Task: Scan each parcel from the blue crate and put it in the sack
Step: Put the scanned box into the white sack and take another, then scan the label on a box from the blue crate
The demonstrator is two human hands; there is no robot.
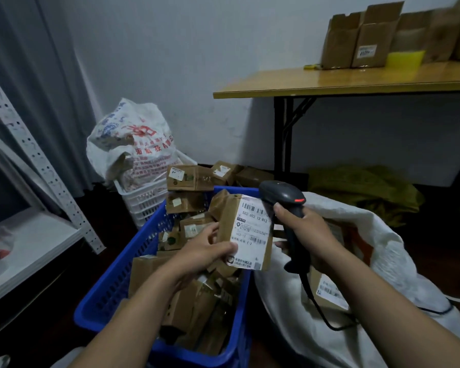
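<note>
While a white metal shelf (37, 160) stands well to the left of the fingers, a printed plastic bag (133, 144) sits in a white basket (144, 200) beyond them, against the wall. The blue crate (122, 274) lies directly under the left hand (205, 251), filled with brown parcels heaped at all angles; more brown boxes (189, 177) are stacked just behind its far rim.

The left hand's fingers (213, 229) curl round the left edge of one brown parcel (226, 219), the thumb pressing the lower corner of its white label (252, 232). The parcel is held upright above the crate's right side, label facing the camera, between the two hands.

Just right of it, the right hand (311, 235) grips the handle of a dark scanner (282, 195), all fingers wrapped round it and the forefinger high near the head, where a red light shows. The scanner's head is close to the label's top right corner. Its black cable (316, 304) hangs below the wrist.

Beneath and to the right of the right hand, the white sack (398, 261) gapes open, with a labelled parcel (327, 290) inside. Farther up and right, a table (329, 82) carries cardboard cartons (367, 41).
</note>
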